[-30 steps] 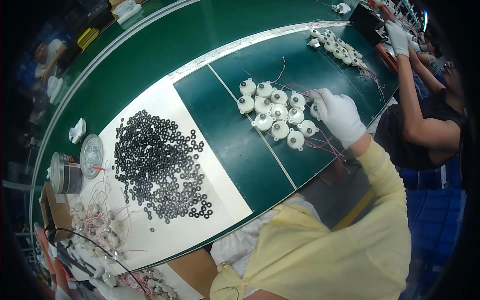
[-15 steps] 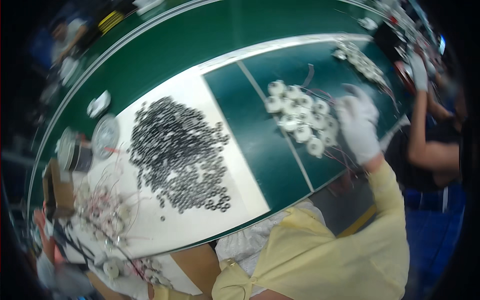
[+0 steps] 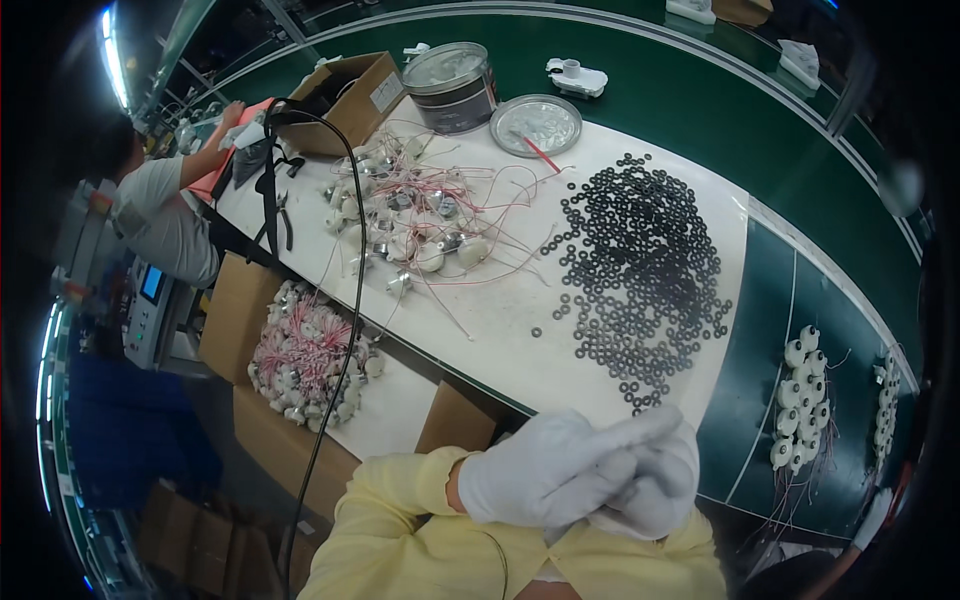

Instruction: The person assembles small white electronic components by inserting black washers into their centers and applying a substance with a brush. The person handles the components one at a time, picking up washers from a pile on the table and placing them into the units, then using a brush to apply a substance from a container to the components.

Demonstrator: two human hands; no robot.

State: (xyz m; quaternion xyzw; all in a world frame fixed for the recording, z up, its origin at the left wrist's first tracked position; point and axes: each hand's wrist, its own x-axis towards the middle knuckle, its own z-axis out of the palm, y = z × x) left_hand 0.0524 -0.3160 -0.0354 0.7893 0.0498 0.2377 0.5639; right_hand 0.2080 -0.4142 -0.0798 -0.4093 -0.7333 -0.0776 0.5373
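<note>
The table point(image 3: 510, 345) stretches away from the two hands, white through the middle and dark green to their right, with another green surface curving along behind. Ahead of the hands, slightly to their right, black rings point(image 3: 650, 260) lie in a wide scatter, its near end just beside the fingertips. Well beyond the left hand point(image 3: 540, 468) stand a metal tin point(image 3: 455, 110), a round dish point(image 3: 545, 122) with a red strip point(image 3: 541, 155) at its rim, and a small open carton point(image 3: 355, 105). Closer in sprawls a tangle of wired parts point(image 3: 430, 257). Left of the left hand, lower than the tabletop, a big carton point(image 3: 290, 450) is filled with more of them, a black cable point(image 3: 357, 200) looping across. Farther left a person point(image 3: 165, 190) in a light top reaches forward. Right of the right hand point(image 3: 655, 495), white round parts point(image 3: 788, 421) cluster on the green, wires trailing.

Both hands are gloved in white and touch each other at the near edge. The left's fingers stretch across the right, which is partly hidden; I can't make out how far open either one is, or whether anything is held.
</note>
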